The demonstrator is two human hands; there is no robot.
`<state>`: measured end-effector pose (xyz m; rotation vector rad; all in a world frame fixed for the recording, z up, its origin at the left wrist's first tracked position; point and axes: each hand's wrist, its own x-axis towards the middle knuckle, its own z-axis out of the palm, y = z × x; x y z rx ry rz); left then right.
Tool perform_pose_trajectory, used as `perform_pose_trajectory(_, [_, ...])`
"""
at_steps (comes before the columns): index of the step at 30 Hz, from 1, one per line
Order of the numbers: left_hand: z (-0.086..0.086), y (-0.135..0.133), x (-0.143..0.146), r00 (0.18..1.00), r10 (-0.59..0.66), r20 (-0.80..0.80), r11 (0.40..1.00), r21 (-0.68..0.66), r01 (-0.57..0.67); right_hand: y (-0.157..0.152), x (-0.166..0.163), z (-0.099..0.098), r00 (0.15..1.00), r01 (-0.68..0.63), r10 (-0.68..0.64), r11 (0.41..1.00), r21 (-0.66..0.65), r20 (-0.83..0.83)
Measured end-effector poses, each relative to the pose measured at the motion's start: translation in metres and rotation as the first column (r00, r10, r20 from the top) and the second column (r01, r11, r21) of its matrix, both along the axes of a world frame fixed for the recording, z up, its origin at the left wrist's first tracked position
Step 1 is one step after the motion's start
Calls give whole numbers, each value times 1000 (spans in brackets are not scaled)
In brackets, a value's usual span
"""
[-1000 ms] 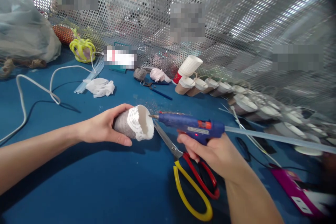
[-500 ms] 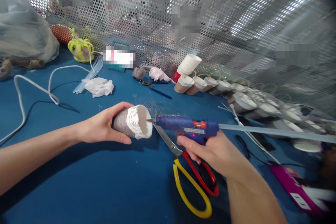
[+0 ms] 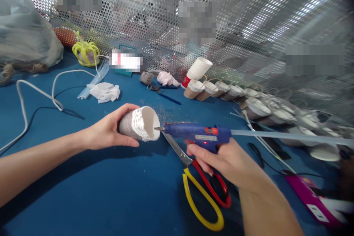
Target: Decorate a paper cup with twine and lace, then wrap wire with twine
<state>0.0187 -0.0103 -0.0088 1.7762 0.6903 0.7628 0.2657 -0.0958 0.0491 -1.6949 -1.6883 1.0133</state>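
Observation:
My left hand (image 3: 110,129) is wrapped round a paper cup (image 3: 128,124) covered in grey-brown cord, with ruffled white trim near its rim. The cup lies tilted on its side, its mouth turned to the right. In my right hand (image 3: 218,158) is a blue hot glue gun (image 3: 190,132) with a red light lit and a long clear glue stick running out of its back. Its metal nozzle is at the cup's mouth; whether it touches the rim I cannot tell. Below the gun lie large scissors (image 3: 203,199) with one yellow and one red handle, partly hidden by my right hand.
Several cord-wrapped cups (image 3: 235,90) line the right back, beside a stack of white paper cups (image 3: 199,68). A white cloth strip (image 3: 105,92), grey yarn (image 3: 146,77), pliers (image 3: 166,95) and a yellow crown-like basket (image 3: 85,52) sit behind. A purple power strip (image 3: 306,195) is at right.
The cup has turned slightly in my left hand, and its mouth shows wider and a little higher. The glue gun has barely moved.

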Motion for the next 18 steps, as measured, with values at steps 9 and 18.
perform_pose_trajectory(9, [-6, 0, 3, 993, 83, 82, 996, -22, -81, 5, 3, -9, 979, -25, 20, 999, -22, -203])
perform_pose_trajectory(18, [-15, -4, 5, 937, 348, -34, 904, 279, -325, 5, -12, -17, 907, 32, -31, 999, -5, -421])
